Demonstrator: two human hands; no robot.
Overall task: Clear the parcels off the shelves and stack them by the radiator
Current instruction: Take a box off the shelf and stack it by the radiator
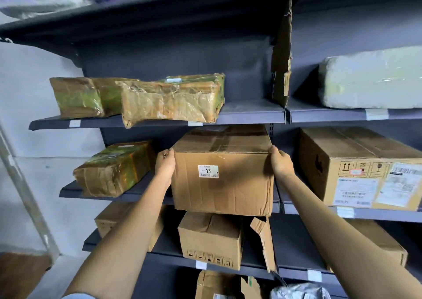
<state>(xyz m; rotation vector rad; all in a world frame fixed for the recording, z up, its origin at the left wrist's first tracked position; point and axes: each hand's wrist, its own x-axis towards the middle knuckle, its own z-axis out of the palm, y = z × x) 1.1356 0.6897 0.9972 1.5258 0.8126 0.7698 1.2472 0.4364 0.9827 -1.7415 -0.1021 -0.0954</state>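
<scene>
Narrow gap between taped parcel (114, 168) and cardboard box (222, 173); wider gap toward labelled carton (360, 168).

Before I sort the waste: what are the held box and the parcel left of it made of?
Held box: plain brown corrugated cardboard, matte, creased, taped on top. Parcel left of it: apparently cardboard under glossy, wrinkled clear tape or film; green print shows through.

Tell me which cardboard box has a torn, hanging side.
The small box on the shelf directly below the held box; its right flap is ripped open.
</scene>
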